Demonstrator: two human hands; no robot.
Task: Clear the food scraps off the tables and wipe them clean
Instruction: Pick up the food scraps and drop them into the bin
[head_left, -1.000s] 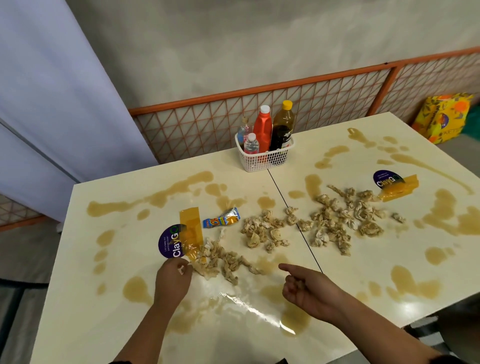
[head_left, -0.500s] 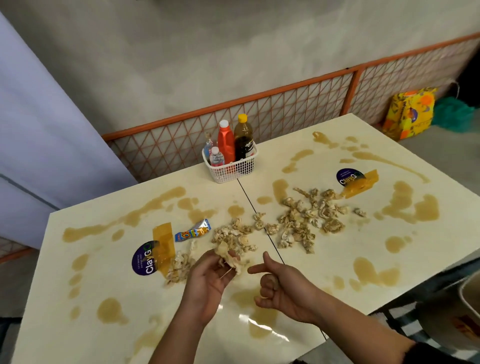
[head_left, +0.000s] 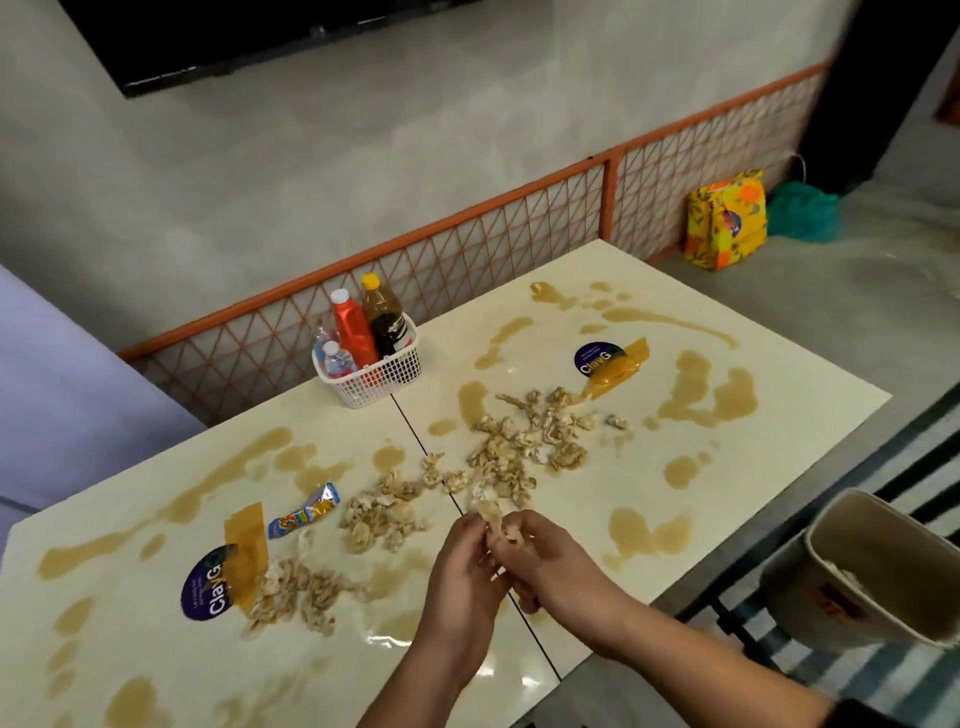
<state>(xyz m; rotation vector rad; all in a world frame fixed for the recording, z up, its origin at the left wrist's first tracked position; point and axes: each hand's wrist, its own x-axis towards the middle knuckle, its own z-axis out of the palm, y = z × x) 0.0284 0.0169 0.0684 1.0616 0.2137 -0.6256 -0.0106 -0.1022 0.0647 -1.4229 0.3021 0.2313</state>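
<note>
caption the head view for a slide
Left hand and right hand hold a food scrap above the stained, scrap-strewn tables.

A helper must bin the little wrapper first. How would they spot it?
On the left cream table, find the round purple ClayG sticker under amber tape. Just right of the tape lies a small crinkled foil sachet, blue, orange and gold: the only shiny printed thing among pale food scraps.

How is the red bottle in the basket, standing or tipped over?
Standing: the red bottle sits upright in the white basket, white cap on top.
</note>
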